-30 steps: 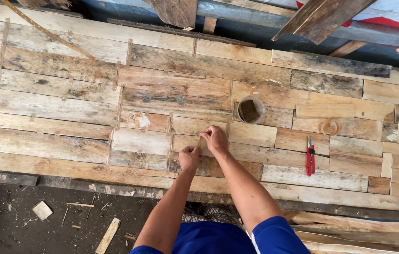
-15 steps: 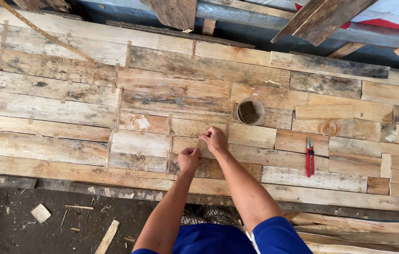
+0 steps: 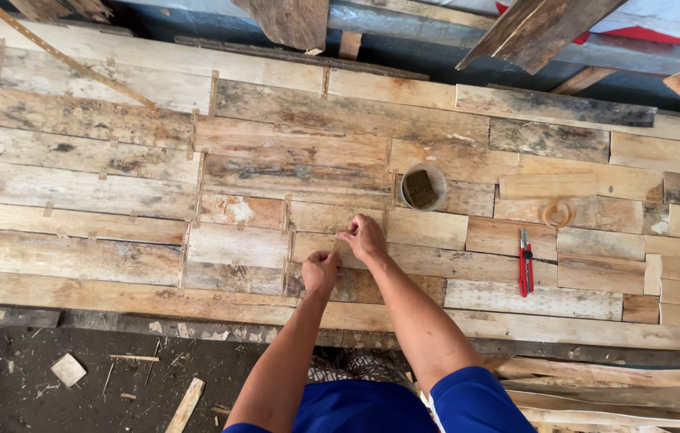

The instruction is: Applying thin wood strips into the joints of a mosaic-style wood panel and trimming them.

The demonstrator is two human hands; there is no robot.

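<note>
Change: hardly any; both hands stay on the same joint, view shifted a touch.
Left hand [image 3: 321, 269]: fingers curled tight, tips pressed on the plank panel [image 3: 99, 192]; any held item too small to tell.
Right hand [image 3: 364, 237]: fingers pinched narrow at the seam just above the left.
Nearby: round tub [image 3: 422, 187] beyond the right hand; red pliers [image 3: 525, 263] well off right.
</note>
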